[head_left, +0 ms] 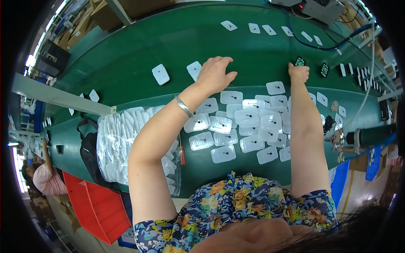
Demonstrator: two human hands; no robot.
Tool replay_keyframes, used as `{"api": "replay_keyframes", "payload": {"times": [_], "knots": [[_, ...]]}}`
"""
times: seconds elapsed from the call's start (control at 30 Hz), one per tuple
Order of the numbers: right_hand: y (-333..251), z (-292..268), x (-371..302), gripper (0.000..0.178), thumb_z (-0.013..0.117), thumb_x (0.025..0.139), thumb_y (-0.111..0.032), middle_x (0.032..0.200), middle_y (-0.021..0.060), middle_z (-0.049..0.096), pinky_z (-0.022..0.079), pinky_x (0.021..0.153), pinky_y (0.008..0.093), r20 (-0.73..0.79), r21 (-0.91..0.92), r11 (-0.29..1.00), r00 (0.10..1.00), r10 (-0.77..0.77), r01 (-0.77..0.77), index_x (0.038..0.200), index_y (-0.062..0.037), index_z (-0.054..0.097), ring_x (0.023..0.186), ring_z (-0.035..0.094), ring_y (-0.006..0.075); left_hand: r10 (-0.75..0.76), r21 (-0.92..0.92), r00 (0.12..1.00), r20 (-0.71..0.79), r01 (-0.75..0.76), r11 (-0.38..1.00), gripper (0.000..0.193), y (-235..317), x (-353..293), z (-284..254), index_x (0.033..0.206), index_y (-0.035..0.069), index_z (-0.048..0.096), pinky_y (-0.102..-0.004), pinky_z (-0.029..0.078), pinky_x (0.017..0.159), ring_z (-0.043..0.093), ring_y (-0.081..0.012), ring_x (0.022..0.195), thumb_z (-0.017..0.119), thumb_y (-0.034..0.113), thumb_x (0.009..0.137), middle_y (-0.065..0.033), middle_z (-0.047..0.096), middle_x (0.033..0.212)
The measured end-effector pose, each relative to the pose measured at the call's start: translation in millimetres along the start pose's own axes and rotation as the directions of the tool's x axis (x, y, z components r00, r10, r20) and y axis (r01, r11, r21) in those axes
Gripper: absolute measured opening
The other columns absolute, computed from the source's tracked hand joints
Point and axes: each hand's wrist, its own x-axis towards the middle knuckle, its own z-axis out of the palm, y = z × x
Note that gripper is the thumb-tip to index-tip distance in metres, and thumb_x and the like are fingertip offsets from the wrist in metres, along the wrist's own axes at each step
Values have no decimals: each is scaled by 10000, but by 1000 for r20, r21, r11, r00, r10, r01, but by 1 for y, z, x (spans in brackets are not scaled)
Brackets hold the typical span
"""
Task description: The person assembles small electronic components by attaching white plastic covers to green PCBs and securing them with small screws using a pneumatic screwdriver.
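My left hand (216,75) is over the green conveyor belt, with its thumb apart from the curved fingers and nothing between them. Beside its wrist lies a white rounded plastic cover (193,70), partly hidden by the hand. Farther left on the belt is another white cover (160,74). My right hand (299,74) reaches far forward, its fingers closed at the near edge of a small dark circuit board (300,61) with green and white parts. A similar board (324,69) lies to its right. Between my arms, many translucent white covers (247,116) with short black wires lie in overlapping layers.
A clear plastic bag (116,147) of white covers lies under my left arm, near a red-handled screwdriver (182,155). More covers (254,28) line the belt's far side. A mounted tool (363,137) and hanging cable stand at right. Red bins (95,206) are lower left.
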Motion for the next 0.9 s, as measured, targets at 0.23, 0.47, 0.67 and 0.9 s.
{"api": "replay_keyframes", "payload": {"times": [0.23,0.47,0.67,0.9], "knots": [[-33,0,-36,549,665,710,-314,1027,214,570,467,821,428,0,161,965,978,-208,206,1073,34,447,944,576,364,-249,-467,962,114,273,841,508,4,24,15,1175,-11,487,-325,436,844,540,-225,996,576,353,832,-143,574,1057],[-79,-58,-203,455,642,698,-286,916,221,604,468,718,462,73,613,580,693,-718,536,1030,-2,515,852,581,392,-466,-933,813,349,253,-256,495,25,3,27,1170,24,454,-323,433,813,529,-169,933,425,445,910,-66,547,1054],[-73,-71,-227,597,653,703,-253,1118,255,516,416,862,418,76,667,281,312,-947,690,1177,40,438,1027,512,377,-558,-870,817,143,-165,-465,404,15,-26,26,1103,22,446,-359,483,805,562,-209,898,367,384,944,-95,539,977],[-131,-23,-139,717,711,697,-353,1197,208,510,410,917,357,294,833,489,540,-788,260,1233,37,437,1116,496,291,-639,-908,764,89,-202,-367,410,-11,-44,-24,1071,-4,446,-366,495,801,566,-242,854,414,379,929,-120,525,943]]}}
